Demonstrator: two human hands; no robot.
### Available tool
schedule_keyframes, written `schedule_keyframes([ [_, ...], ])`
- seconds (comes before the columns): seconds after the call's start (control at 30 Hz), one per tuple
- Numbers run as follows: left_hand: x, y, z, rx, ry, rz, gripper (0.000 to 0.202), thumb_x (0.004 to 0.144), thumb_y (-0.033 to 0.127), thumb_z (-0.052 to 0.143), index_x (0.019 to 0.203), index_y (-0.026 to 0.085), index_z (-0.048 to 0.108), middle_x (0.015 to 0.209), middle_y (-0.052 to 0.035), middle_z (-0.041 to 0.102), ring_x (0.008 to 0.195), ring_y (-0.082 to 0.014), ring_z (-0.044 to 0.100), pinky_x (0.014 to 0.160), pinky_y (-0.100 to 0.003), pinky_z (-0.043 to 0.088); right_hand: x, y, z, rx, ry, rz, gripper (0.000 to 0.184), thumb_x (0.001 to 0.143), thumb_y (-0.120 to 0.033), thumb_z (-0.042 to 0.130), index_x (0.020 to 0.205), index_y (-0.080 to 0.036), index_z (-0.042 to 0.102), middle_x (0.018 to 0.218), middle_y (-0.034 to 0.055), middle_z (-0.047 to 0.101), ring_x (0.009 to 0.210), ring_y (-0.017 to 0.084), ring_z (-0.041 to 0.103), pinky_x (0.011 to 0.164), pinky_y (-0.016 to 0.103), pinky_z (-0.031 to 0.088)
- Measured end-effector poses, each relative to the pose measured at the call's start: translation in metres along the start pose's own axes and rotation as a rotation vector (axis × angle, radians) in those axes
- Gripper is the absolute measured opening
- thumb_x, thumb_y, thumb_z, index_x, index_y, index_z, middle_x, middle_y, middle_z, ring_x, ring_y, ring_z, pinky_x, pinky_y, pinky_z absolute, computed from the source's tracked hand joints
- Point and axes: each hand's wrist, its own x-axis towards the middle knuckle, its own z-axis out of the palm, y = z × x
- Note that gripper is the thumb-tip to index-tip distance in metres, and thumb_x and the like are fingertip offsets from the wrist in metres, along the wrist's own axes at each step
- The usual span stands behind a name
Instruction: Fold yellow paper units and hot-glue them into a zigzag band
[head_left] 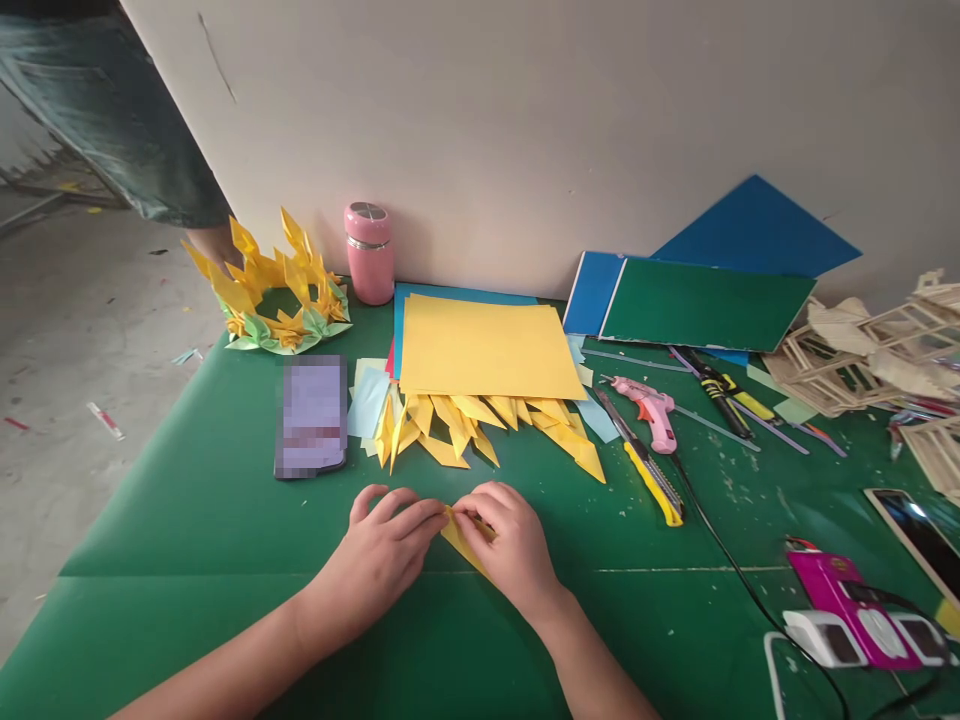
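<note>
Between the left grip [394,542] and right grip [517,552], a yellow paper strip [466,548] is pinched near its far tip, its folding seemingly unfinished. Beyond both grips, folded yellow pieces [589,460], seemingly done, are partly covered by unfolded yellow sheets [487,350]; farther left, a crown [257,270] appears completed.

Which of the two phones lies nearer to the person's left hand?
The lilac-screened phone, in front of the crown; the dark-screened phone lies far to the right of the right hand.
</note>
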Motion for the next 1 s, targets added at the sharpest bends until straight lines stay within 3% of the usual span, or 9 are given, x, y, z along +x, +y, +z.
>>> schedule_keyframes([
  [0.2, -0.0034, 0.0016, 0.0038, 0.048, 0.053, 0.03, 0.036, 0.089, 0.008, 0.039, 0.11, 0.025, 0.062, 0.106, 0.0012, 0.07, 0.095, -0.0191, 0.058, 0.095, -0.036, 0.03, -0.001, 0.0016, -0.0008, -0.092, -0.018, -0.133, 0.02, 0.092, -0.014, 0.047, 0.079, -0.02, 0.061, 0.072, 0.0028, 0.06, 0.068, 0.016, 0.053, 0.062, 0.028, 0.044],
  [1.0, -0.0023, 0.0025, 0.0043, 0.055, 0.074, 0.031, 0.034, 0.087, 0.008, 0.042, 0.108, 0.025, 0.062, 0.107, 0.0017, 0.07, 0.093, -0.0181, 0.058, 0.092, -0.034, 0.03, -0.0032, 0.0044, -0.0048, -0.087, -0.044, -0.205, 0.022, 0.095, -0.017, 0.046, 0.085, -0.018, 0.066, 0.074, 0.0032, 0.061, 0.067, 0.015, 0.049, 0.062, 0.027, 0.041],
])
